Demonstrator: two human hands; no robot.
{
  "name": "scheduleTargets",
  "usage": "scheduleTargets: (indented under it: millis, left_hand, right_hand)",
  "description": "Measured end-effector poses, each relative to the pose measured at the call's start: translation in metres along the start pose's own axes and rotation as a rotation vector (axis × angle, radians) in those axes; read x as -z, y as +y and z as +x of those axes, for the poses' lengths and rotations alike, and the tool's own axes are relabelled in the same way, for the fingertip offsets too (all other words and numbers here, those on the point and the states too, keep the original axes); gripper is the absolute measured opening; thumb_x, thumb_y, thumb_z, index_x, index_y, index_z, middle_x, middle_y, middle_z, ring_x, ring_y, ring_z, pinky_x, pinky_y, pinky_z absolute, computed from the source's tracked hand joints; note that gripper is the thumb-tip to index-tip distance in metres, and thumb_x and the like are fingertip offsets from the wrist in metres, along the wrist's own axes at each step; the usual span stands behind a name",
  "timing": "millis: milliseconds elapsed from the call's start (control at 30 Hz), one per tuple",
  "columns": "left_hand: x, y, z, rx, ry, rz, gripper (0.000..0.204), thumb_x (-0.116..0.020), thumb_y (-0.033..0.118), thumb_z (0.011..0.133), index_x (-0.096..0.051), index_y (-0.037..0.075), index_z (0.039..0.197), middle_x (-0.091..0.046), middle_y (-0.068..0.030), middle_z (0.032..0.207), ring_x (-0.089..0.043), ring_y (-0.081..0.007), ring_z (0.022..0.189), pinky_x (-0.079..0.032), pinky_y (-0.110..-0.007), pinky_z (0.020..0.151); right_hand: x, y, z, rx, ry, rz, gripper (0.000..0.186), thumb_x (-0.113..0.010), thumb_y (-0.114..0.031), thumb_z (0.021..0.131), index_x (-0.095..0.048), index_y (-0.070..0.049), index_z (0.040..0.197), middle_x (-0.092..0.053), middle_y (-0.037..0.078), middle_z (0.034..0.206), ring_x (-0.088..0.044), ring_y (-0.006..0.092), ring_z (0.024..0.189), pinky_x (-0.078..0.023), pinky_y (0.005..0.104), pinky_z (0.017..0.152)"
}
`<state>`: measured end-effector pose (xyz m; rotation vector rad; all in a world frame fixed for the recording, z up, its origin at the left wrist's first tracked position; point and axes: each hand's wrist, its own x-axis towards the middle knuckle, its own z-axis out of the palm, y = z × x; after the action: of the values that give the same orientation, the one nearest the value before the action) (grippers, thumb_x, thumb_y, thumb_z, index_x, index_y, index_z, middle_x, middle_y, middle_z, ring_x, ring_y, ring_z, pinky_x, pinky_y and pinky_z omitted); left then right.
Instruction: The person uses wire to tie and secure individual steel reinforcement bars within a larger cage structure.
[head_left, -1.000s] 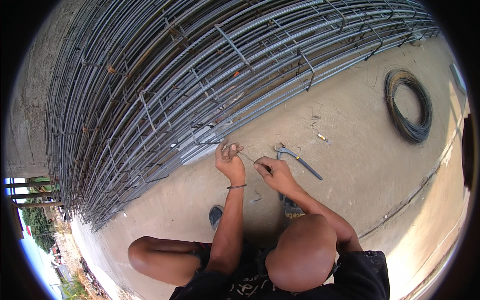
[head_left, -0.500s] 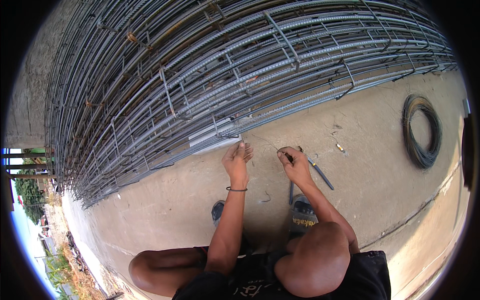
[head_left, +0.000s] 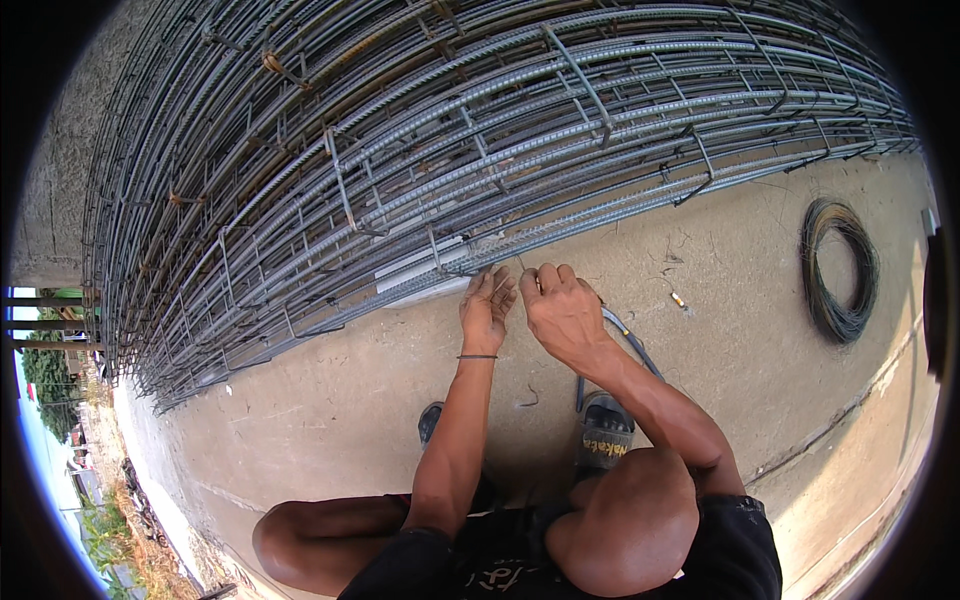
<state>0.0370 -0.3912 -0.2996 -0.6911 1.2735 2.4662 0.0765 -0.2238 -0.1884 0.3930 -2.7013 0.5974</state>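
In the head view we squat on the concrete (head_left: 300, 420) facing a long rebar cage (head_left: 450, 150) that fills the upper half of the picture. Its bars run from about 8 o'clock, low on the left, up and across to 3 o'clock on the right, with stirrups crossing them.

Our left hand (head_left: 487, 308) reaches to 12 o'clock and its loosely spread fingertips touch the lowest bar (head_left: 560, 228) of the cage; we see nothing clamped in it. Our right hand (head_left: 562, 312) sits just beside it, at its 3 o'clock, fingers curled together near the same bar. A thin wire may run between the two hands at the fingertips, but it is too fine to tell, so we cannot say what the right hand holds. Both hands are about equally near the bar.

A dark hooked tool (head_left: 628, 340) lies on the concrete at 5 o'clock from the right hand, partly hidden by that forearm. A coil of wire (head_left: 838, 270) lies well apart at 3 o'clock. A small scrap (head_left: 679, 299) rests between hand and coil. Our shoes (head_left: 603, 440) are at 6 o'clock. Nothing stands between hands and bar.
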Motion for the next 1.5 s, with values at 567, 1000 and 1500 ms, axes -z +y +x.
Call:
scheduleTargets:
  millis: [567,1000,1500]
  left_hand:
    - [-0.019,0.007,-0.001,-0.067,-0.029,0.148,0.025,-0.059,0.015,0.096,-0.050,0.005,0.118,-0.067,-0.0141,0.107,-0.069,-0.0220,0.083,-0.057,-0.031,0.067]
    - [-0.013,0.012,0.002,-0.139,0.086,0.269,0.035,-0.058,0.004,0.091,-0.047,-0.002,0.124,-0.065,-0.0127,0.099,-0.065,-0.0167,0.079,-0.052,-0.028,0.061]
    - [0.007,0.032,-0.025,-0.349,0.313,1.315,0.019,-0.071,0.023,0.086,-0.076,0.007,0.097,-0.064,-0.0135,0.064,-0.060,-0.0228,0.056,-0.047,-0.036,0.056]
  right_hand:
    - [-0.013,0.012,-0.019,0.184,0.023,-0.073,0.029,-0.060,-0.013,0.072,-0.061,0.004,0.095,-0.055,0.010,0.086,-0.057,0.0237,0.080,-0.055,0.0326,0.058]
    - [-0.052,0.008,0.032,0.247,-0.164,-0.051,0.014,-0.063,-0.012,0.074,-0.065,0.001,0.081,-0.063,0.014,0.079,-0.065,0.0279,0.079,-0.056,0.0367,0.062]
    - [-0.091,-0.012,0.006,-0.294,0.058,0.698,0.018,-0.057,0.000,0.081,-0.065,0.001,0.098,-0.060,0.023,0.081,-0.061,0.0420,0.076,-0.049,0.0484,0.065]
